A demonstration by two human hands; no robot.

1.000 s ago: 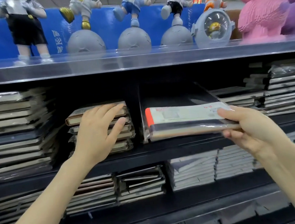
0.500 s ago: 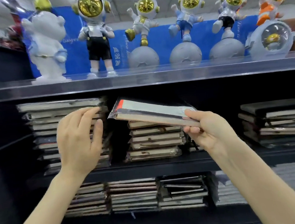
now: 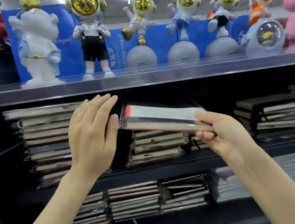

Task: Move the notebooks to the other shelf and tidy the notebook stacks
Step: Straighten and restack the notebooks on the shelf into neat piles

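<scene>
Wrapped notebook (image 3: 160, 117) tilting above the middle stack (image 3: 156, 147), right hand (image 3: 221, 132) pinching its right end, thumb on top, fingers (image 3: 204, 135) curling beneath, left hand (image 3: 92, 137) hovering just beside its left edge, fingers released and straight, covering part of the tall left stack (image 3: 46, 143), both stacks sitting on the dark shelf (image 3: 168, 168).

The left hand (image 3: 92, 137) was held up, back to the camera, fingers straight and close together, thumb apart. The right hand (image 3: 225, 132) pinched a wrapped notebook (image 3: 162, 118) by its end, thumb on top, fingers curled beneath. Both forearms were bare.
</scene>
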